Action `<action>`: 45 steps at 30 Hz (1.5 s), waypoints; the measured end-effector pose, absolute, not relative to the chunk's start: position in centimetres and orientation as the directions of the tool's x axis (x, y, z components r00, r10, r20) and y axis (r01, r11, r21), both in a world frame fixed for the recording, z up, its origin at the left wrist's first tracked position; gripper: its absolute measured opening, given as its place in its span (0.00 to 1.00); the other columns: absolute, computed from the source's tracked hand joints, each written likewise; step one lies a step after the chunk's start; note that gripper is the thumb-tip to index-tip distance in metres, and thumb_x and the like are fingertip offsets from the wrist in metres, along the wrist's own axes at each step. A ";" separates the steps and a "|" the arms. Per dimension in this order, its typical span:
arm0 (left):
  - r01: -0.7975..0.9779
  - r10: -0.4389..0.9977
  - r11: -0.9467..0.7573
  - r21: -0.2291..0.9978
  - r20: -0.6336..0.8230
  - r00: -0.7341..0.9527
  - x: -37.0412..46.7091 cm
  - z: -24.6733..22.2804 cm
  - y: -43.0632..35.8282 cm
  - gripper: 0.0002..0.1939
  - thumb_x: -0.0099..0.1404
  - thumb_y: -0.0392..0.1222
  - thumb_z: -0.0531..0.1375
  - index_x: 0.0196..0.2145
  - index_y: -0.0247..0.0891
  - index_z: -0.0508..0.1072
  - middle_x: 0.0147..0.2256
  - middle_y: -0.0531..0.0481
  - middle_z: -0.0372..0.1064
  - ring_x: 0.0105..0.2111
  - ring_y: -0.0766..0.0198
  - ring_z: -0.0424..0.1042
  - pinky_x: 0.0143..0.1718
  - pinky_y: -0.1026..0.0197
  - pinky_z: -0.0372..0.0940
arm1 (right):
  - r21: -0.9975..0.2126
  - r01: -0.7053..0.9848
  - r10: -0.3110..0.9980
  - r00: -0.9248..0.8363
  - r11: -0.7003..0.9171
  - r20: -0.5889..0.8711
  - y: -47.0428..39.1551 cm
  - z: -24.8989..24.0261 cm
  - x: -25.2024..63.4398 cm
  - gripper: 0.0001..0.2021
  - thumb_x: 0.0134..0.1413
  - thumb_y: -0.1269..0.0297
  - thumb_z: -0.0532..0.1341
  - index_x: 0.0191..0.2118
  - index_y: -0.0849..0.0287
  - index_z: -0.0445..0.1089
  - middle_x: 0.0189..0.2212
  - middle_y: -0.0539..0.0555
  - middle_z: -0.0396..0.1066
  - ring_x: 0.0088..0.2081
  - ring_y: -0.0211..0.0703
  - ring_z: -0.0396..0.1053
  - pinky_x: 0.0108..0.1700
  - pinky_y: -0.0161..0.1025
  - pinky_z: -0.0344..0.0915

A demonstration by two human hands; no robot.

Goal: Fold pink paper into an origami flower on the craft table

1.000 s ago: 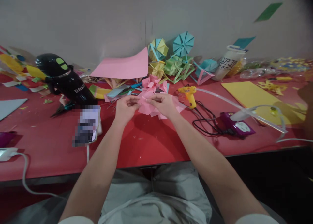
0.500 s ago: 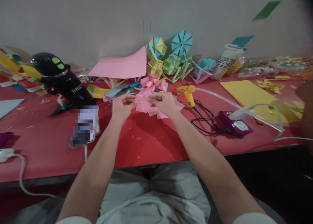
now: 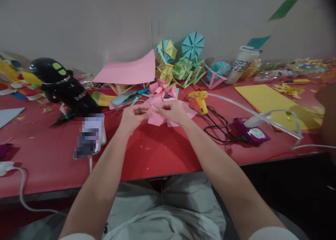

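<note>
Between my two hands is a piece of folded pink paper (image 3: 156,119), held just above the red table. My left hand (image 3: 135,117) pinches its left side, thumb against fingers. From the right, my right hand (image 3: 172,111) pinches the same paper near its middle, and the two thumbs are close together. Just beyond my fingers lie more folded pink paper pieces (image 3: 159,88). Flat pink sheets (image 3: 187,109) lie under and beside my right hand. To the right of them rests a yellow glue gun (image 3: 198,100) with a black cord.
Paper lanterns (image 3: 193,46) and a white cup (image 3: 243,65) stand by the wall. A black bottle (image 3: 69,89) and a phone (image 3: 90,135) are at left. A purple power socket (image 3: 252,131) and a yellow sheet (image 3: 273,105) lie at right. The red table's (image 3: 157,163) front edge is close to me.
My hands have come closer together on the pink paper, and the left fingers now overlap its left side. The whole view has shifted slightly.
</note>
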State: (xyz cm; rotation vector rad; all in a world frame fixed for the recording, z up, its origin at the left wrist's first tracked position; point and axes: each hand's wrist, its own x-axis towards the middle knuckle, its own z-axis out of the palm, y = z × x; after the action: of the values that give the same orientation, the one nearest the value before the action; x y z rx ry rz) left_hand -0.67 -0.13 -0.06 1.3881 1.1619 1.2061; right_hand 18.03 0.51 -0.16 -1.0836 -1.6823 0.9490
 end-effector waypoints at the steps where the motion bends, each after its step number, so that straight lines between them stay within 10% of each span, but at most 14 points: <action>1: 0.072 0.992 -0.113 0.991 0.108 0.069 -0.7 -0.1 -0.1 0.20 0.40 0.42 0.73 0.34 0.34 0.80 0.29 0.48 0.75 0.29 0.63 0.73 0.36 0.57 0.71 | -0.915 0.250 0.940 -0.213 0.317 0.267 0.5 -0.2 18.0 0.22 0.44 0.44 0.66 0.20 0.60 0.67 0.18 0.46 0.55 0.23 0.32 0.50 0.26 0.36 0.49; 18: 0.090 0.981 -0.101 0.991 0.084 0.174 -0.4 0.3 -0.7 0.16 0.42 0.38 0.71 0.32 0.35 0.78 0.29 0.49 0.74 0.30 0.64 0.72 0.38 0.57 0.68 | -0.942 0.112 0.930 -0.234 0.316 0.285 0.9 -0.8 17.6 0.15 0.43 0.53 0.69 0.32 0.60 0.74 0.32 0.55 0.76 0.33 0.39 0.71 0.38 0.39 0.68; 27: 0.039 0.984 -0.112 0.993 0.105 0.142 -0.5 0.4 -0.4 0.16 0.43 0.38 0.70 0.33 0.35 0.77 0.32 0.49 0.74 0.31 0.66 0.70 0.37 0.60 0.66 | -0.863 0.165 0.878 -0.122 0.478 0.463 0.7 -0.4 17.2 0.09 0.47 0.59 0.68 0.29 0.60 0.74 0.28 0.54 0.76 0.31 0.39 0.71 0.36 0.39 0.68; 45: -0.041 0.989 -0.123 0.992 0.126 0.077 0.0 -0.5 -0.2 0.18 0.44 0.42 0.72 0.33 0.34 0.77 0.29 0.47 0.76 0.30 0.62 0.74 0.36 0.58 0.69 | -0.943 0.031 0.935 -0.142 0.333 0.325 1.1 -1.1 17.0 0.15 0.42 0.54 0.69 0.30 0.59 0.68 0.30 0.52 0.72 0.32 0.37 0.70 0.40 0.40 0.70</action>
State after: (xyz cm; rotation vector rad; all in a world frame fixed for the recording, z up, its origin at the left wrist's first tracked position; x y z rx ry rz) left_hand 0.00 -0.20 -0.48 1.3094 1.0617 1.2569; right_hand 16.97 1.12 -1.05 -0.9266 -1.4876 1.0232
